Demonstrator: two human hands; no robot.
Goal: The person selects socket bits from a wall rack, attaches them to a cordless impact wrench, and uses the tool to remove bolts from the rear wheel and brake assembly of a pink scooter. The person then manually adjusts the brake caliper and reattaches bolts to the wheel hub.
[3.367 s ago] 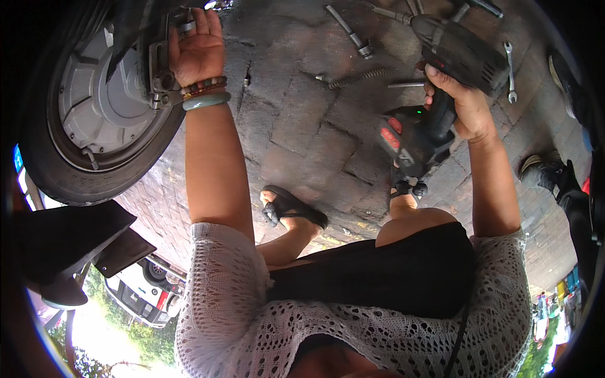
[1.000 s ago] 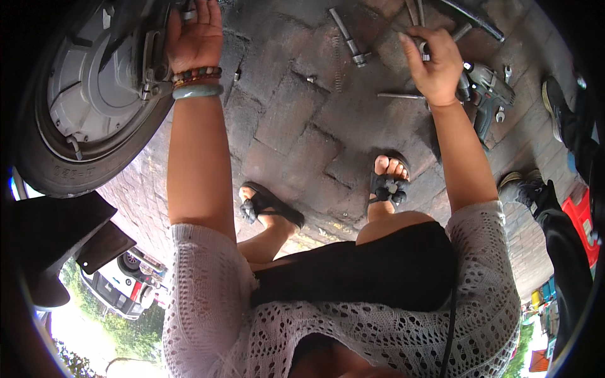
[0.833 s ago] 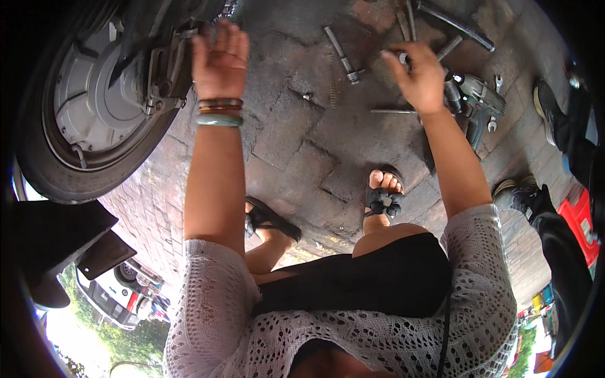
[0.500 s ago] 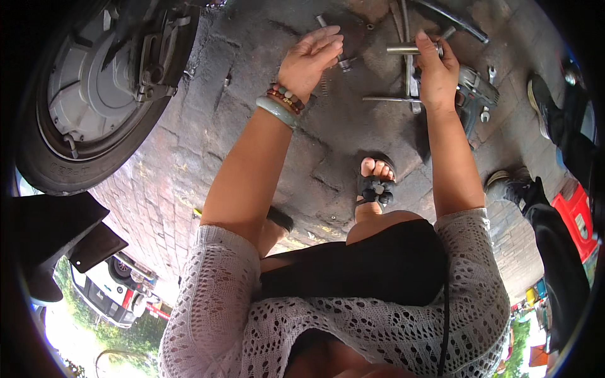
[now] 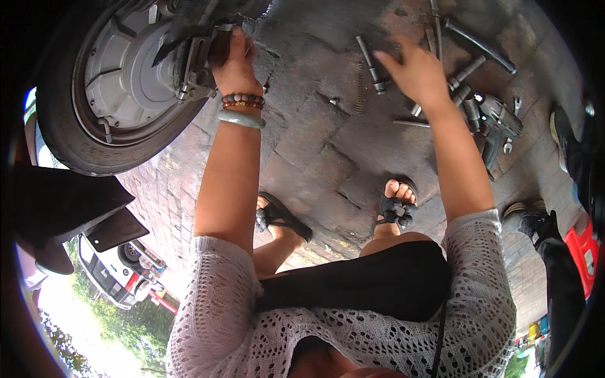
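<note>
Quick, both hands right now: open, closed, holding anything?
Left hand: at the wheel bracket; grip cannot be told.
Right hand: open, thumb spread, nothing visible in it.

A white vehicle [image 5: 111, 259] and greenery [image 5: 135, 334] are seen at left; at right, a red plastic object [image 5: 578, 249] and a bystander's shoe [image 5: 529, 222].

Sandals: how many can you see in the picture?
2. The left sandal and the right sandal are both on the paving, lower in the picture than the right hand. I see no others, but the picture's dark edges could hide some.
</note>
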